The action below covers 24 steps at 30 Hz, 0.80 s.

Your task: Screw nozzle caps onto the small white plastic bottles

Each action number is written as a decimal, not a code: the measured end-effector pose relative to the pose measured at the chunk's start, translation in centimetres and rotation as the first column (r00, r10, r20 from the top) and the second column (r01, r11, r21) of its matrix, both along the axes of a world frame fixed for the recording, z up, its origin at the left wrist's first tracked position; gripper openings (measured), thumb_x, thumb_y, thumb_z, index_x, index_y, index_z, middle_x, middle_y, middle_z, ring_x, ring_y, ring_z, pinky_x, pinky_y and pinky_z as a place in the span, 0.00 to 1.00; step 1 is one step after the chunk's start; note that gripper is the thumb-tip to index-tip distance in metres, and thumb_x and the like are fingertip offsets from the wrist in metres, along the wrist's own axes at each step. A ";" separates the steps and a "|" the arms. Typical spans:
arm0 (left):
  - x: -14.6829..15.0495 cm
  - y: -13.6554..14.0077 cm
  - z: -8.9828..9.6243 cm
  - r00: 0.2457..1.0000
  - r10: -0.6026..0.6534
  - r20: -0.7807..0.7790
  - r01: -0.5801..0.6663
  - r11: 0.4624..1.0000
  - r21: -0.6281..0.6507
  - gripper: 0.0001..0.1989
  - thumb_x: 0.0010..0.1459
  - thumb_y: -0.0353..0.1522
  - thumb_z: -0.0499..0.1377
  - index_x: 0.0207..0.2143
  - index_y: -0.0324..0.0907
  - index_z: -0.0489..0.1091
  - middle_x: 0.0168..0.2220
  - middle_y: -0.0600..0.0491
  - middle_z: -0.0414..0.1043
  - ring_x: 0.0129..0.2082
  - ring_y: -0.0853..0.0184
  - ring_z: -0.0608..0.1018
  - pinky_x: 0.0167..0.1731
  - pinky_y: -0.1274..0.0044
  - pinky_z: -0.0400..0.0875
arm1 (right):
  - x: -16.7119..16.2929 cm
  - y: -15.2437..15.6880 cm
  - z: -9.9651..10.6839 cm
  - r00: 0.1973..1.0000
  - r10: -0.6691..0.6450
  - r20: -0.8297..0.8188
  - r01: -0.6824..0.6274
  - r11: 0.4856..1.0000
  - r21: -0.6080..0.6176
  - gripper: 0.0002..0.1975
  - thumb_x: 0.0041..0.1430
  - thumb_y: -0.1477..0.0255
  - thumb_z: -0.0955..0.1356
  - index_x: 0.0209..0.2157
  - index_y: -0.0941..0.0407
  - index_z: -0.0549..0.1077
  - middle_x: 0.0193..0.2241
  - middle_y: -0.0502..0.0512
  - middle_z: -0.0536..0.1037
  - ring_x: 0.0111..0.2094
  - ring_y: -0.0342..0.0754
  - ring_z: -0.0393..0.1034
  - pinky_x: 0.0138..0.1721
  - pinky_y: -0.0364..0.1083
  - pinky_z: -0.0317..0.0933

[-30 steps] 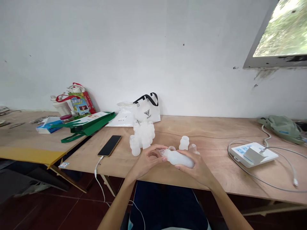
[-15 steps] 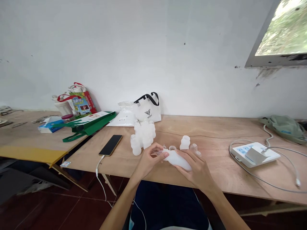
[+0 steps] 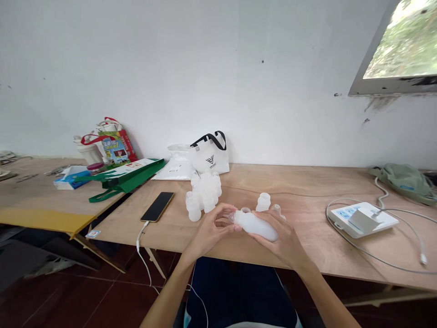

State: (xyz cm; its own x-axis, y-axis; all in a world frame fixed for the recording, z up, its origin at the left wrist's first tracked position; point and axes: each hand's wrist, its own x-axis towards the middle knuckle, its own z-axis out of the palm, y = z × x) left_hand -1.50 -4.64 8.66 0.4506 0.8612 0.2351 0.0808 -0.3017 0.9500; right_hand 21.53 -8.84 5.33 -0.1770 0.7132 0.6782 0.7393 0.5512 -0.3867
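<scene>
A frosted white plastic bottle (image 3: pixel 257 226) lies tilted between my hands just above the table's front edge, its neck towards the left. My right hand (image 3: pixel 282 237) is wrapped round its body. At the neck sits a clear cap (image 3: pixel 232 217), and the curled fingers of my left hand (image 3: pixel 215 230) grip it, partly hiding it. Beyond my right hand stands a small frosted bottle (image 3: pixel 263 202). A clear rounded piece (image 3: pixel 276 209) shows next to it, half hidden by my fingers. Behind the held bottle lies a clear ring-like piece (image 3: pixel 245 210).
Several frosted bottles (image 3: pixel 205 191) cluster left of my hands. A phone (image 3: pixel 158 207) on a white cable lies farther left. A white tote bag (image 3: pixel 210 157) leans against the wall, near a green bag (image 3: pixel 131 177). A white power strip (image 3: pixel 363 220) with cables is on the right.
The bottle has shifted slightly right, and more of the clear cap at its neck shows. My left fingers have moved back along the cap. My right hand keeps its hold.
</scene>
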 end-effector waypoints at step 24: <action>-0.6 -0.1 0.7 0.999 -0.005 -0.043 0.005 1.000 -0.005 0.19 0.59 0.42 0.66 0.52 0.48 0.74 0.51 0.50 0.76 0.45 0.62 0.78 0.48 0.70 0.73 | -0.9 -0.7 0.8 0.988 -0.035 -0.149 -0.004 0.968 -0.250 0.20 0.59 0.58 0.73 0.52 0.45 0.73 0.47 0.52 0.82 0.44 0.57 0.78 0.44 0.57 0.73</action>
State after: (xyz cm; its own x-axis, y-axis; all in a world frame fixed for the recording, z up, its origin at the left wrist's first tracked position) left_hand -2.07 -4.76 9.36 0.4643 0.8602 0.2110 0.1198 -0.2971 0.9473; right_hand 20.67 -9.49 6.10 -0.0737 0.8648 0.4968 0.6695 0.4121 -0.6180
